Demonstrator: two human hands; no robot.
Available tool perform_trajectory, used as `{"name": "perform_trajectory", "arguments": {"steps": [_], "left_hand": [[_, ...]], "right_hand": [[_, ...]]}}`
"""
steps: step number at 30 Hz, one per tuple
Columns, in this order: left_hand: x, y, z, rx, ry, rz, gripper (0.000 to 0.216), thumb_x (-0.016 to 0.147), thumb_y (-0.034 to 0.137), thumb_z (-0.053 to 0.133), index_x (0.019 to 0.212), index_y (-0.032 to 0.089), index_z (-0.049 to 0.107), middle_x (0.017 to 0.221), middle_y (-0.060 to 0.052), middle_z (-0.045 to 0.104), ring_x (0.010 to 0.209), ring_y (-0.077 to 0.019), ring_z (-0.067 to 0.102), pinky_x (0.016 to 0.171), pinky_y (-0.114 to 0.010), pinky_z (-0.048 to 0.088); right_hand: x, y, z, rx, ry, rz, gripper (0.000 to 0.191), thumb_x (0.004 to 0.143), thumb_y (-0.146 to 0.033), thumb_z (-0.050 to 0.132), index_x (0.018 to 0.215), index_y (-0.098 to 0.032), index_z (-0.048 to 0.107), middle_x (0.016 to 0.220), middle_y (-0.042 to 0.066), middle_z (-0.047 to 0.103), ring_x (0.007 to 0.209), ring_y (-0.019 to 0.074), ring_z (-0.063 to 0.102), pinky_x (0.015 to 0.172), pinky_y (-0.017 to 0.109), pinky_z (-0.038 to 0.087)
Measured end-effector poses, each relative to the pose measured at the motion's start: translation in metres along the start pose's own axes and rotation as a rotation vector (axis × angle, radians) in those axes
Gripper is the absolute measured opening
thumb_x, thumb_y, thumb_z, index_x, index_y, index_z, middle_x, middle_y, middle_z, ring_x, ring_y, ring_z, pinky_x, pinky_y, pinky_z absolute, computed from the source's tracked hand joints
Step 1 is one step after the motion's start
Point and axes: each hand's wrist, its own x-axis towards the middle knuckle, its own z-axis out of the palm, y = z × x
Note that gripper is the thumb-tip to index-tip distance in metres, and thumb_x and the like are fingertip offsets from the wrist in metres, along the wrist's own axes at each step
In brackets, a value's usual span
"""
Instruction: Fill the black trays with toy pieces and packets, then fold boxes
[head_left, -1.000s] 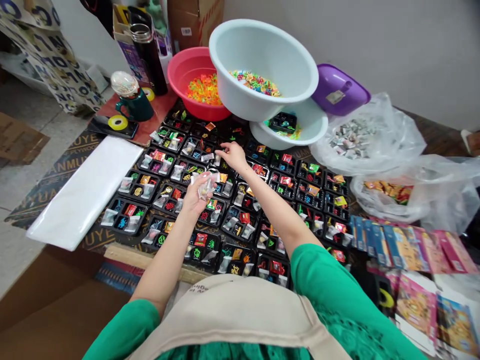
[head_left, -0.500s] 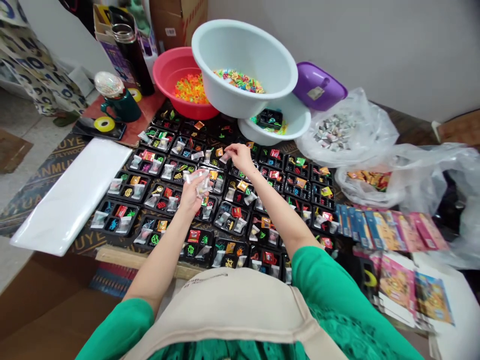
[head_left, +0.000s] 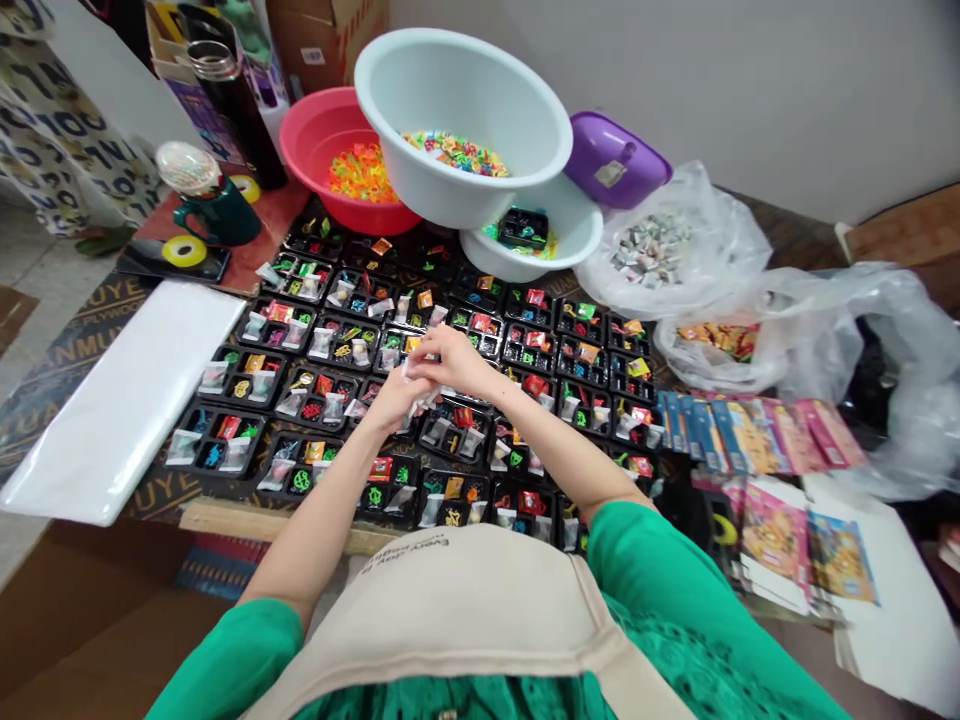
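Note:
My left hand (head_left: 396, 398) is closed round a bunch of small clear packets (head_left: 417, 392). My right hand (head_left: 448, 362) has come against it, fingers pinched at the same bunch. Both hands hover over a spread of black compartment trays (head_left: 480, 440) filled with coloured plastic shapes, small red and orange cards and clear packets.
At the back stand a white basin (head_left: 465, 120) of coloured shapes, a red basin (head_left: 337, 150), a lower white bowl (head_left: 577, 240) and a purple lid (head_left: 615, 160). Plastic bags (head_left: 697, 260) and printed cards (head_left: 757, 435) lie right. White sheets (head_left: 127, 390) and a green cup (head_left: 217, 215) sit left.
My right hand drew back from the far trays and joined my left hand at the packets. The view shifted right.

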Motion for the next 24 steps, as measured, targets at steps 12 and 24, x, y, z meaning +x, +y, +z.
{"name": "perform_trajectory", "arguments": {"steps": [12,24], "left_hand": [[-0.002,0.006,0.003,-0.312,0.019,-0.071,0.039,0.065,0.027,0.078,0.1,0.015,0.066,0.087,-0.006,0.071,0.062,-0.0146,0.067,0.037,-0.016,0.039],[0.002,0.004,0.0,-0.405,0.137,-0.042,0.035,0.066,0.02,0.075,0.1,0.015,0.066,0.079,-0.003,0.07,0.063,-0.0141,0.067,0.04,-0.016,0.041]], "right_hand": [[0.008,0.08,-0.034,-0.036,0.468,0.422,0.008,0.081,-0.018,0.063,0.083,-0.015,0.07,0.076,0.002,0.07,0.071,0.0143,0.062,0.072,0.025,0.045],[-0.012,0.047,-0.003,-0.049,0.387,0.292,0.033,0.086,-0.049,0.066,0.094,-0.018,0.074,0.084,0.004,0.067,0.074,0.0151,0.06,0.068,0.027,0.044]]}}
